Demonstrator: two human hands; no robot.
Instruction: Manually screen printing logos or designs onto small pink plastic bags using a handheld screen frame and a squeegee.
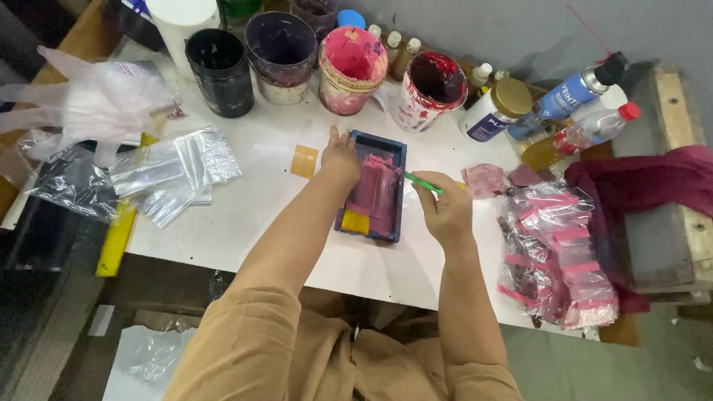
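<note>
Both hands at blue frame (pixel 371 187): left hand (pixel 340 158) touching, right hand (pixel 444 208) beside.

— Saw a dark blue tray (pixel 373 186) smeared magenta inside, with one yellow patch at the near end?

— Yes. Also noted a green stick (pixel 423 183) in the right hand (pixel 445 210), and tan sleeves (pixel 252 349).

— Far side?

— Noted a black tub (pixel 220 71), a purple-stained tub (pixel 281 56), a pink-coated tub (pixel 352 69), and a white tub (pixel 428 90) stained deep red.

— And right?

— Spotted clear bags (pixel 558 256) with pink strips, a maroon cloth (pixel 646 182), and a blue spray can (pixel 575 93). Left, silvery clear bags (pixel 174 172) over a white table (pixel 245 215).
</note>
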